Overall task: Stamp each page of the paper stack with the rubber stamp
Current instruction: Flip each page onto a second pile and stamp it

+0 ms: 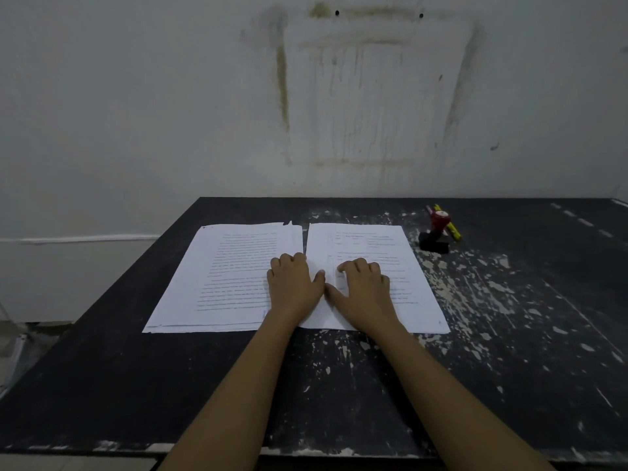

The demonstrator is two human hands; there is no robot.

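Observation:
Two stacks of printed white pages lie side by side on a black table (pixel 136 385). The left paper stack (pixel 217 280) has several sheets; the right paper stack (pixel 401 263) shows a form with tables. My left hand (pixel 294 283) rests on the inner edge of the left stack, fingers bent down onto the paper. My right hand (pixel 363 287) rests on the right stack, fingers bent, thumb stretched toward the gap. Neither hand holds anything. The rubber stamp (pixel 436 232), red-handled with a black base, stands at the back right, away from both hands.
A yellow pencil (pixel 452 227) and a pink one lie behind the stamp. The table's paint is chipped white across its right half. A stained white wall (pixel 373 96) stands directly behind the table. The table's left edge drops off to the floor.

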